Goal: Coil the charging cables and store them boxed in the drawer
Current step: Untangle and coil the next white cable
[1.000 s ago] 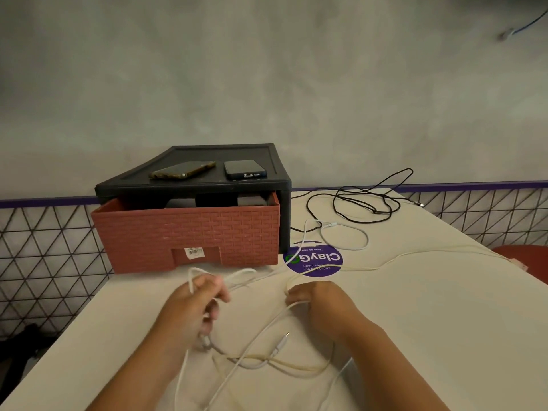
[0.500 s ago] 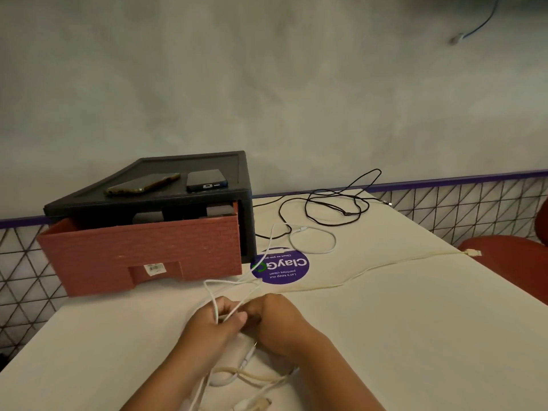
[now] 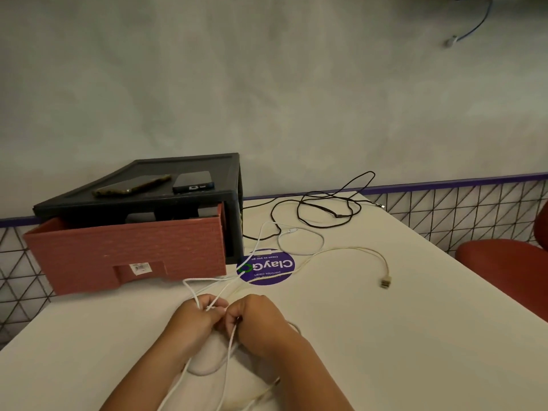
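White cable (image 3: pixel 230 351) in hands (image 3: pixel 194 320) (image 3: pixel 258 320) near drawer (image 3: pixel 127 250)

The purple sticker (image 3: pixel 267 269) on the table (image 3: pixel 385 336) reads "ClayGo" — "Clean as you go" — upside down.

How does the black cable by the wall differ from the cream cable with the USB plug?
Colour: the black cable is dark, the cream cable pale. Pose: the black cable lies in tangled loops, untouched; the cream cable runs in one curve toward the left hand and right hand. Both lie on the table, uncoiled, outside the drawer.
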`<control>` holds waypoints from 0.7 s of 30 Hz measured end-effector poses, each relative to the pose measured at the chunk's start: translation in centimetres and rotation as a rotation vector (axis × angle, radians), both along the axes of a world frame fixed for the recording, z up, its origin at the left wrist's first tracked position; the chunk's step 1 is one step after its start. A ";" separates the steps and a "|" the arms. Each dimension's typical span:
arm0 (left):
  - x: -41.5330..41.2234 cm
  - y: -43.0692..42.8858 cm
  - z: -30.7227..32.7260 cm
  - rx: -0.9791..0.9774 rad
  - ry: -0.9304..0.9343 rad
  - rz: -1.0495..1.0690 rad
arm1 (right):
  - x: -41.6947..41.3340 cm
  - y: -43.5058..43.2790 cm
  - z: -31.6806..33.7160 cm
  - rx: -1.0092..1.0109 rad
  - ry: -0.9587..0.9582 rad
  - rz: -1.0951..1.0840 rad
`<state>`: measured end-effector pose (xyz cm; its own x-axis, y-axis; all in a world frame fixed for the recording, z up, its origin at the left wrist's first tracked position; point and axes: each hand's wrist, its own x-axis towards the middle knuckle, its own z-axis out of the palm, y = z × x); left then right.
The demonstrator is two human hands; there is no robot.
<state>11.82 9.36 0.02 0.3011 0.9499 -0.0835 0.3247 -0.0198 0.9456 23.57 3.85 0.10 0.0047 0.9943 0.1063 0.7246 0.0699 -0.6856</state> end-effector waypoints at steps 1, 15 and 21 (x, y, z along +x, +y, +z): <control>0.0 0.0 -0.1 -0.007 -0.019 0.021 | 0.3 0.0 0.0 -0.017 0.004 -0.008; -2.5 -0.6 2.6 -0.127 -0.669 0.087 | 6.9 -1.4 1.3 0.166 0.111 -0.951; -3.4 -0.7 3.4 -0.144 -0.810 0.043 | 6.3 -1.9 2.5 0.401 0.716 -0.764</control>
